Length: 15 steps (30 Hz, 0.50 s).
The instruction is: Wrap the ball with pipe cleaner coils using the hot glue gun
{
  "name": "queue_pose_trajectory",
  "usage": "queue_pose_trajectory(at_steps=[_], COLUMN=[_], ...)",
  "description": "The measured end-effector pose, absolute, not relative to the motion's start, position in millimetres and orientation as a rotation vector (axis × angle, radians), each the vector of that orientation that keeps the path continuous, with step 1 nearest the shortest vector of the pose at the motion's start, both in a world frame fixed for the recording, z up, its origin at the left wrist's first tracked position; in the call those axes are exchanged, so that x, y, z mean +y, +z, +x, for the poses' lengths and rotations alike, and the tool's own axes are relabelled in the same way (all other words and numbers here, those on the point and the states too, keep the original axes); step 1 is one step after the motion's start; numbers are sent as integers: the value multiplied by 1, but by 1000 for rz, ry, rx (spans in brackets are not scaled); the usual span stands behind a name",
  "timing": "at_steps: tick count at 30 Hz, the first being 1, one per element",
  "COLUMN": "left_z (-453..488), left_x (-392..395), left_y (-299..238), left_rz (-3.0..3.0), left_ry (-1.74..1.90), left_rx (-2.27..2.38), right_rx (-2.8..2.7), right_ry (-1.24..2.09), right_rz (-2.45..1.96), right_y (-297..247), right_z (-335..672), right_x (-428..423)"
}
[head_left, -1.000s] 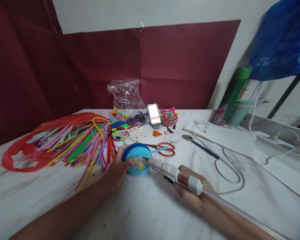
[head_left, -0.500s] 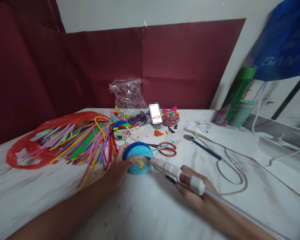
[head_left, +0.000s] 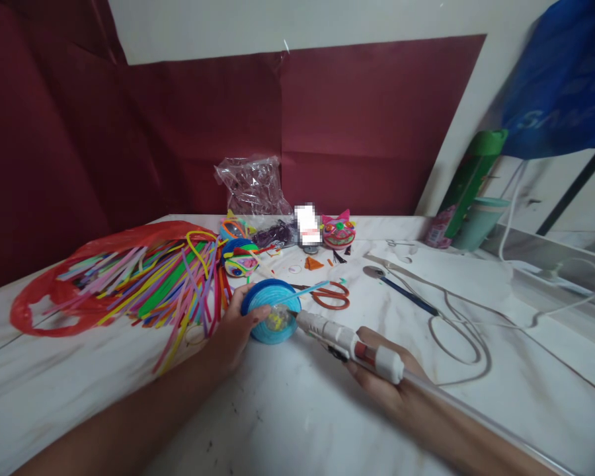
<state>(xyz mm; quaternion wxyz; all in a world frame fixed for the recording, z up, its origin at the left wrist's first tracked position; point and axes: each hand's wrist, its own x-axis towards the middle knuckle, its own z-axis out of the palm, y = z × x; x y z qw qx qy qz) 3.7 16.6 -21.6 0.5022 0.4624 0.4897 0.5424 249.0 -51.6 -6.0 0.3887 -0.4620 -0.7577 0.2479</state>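
Note:
A round blue craft piece (head_left: 274, 334), coiled from pipe cleaners with a darker blue rim and a clear, yellow-flecked middle, is gripped at its left side by my left hand (head_left: 240, 324). The thumb lies across its face. A light blue pipe cleaner end (head_left: 310, 291) sticks out to the upper right. My right hand (head_left: 387, 377) is closed round a white hot glue gun (head_left: 347, 340), a clear glue stick trailing from its back. The nozzle points left at the right part of the coil; whether it touches I cannot tell. Orange-handled scissors (head_left: 334, 295) lie just behind.
Loose pipe cleaners (head_left: 153, 284) lie over a red plastic bag (head_left: 34, 317) on the left. Finished-looking craft faces (head_left: 339, 233) stand at the back. On the right are a dark-handled tool (head_left: 409, 295), a looping cable (head_left: 483, 357), a green can (head_left: 471, 178) and a cup (head_left: 480, 225).
The coiled piece and my left hand have shifted very slightly left and up. My left thumb has slid a little towards the rim, and the glue gun has barely moved.

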Motion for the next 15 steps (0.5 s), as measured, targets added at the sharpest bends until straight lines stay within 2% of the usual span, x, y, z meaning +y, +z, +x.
queue_pose_trajectory(at_steps=[15], left_z=[8], left_x=[13], left_y=[-16], left_rz=[1212], left_ry=[1250], left_rx=[1204], right_rx=[-1969], right_ry=[640], right_rz=[-1182], right_y=[-2], right_z=[247], right_x=[-56])
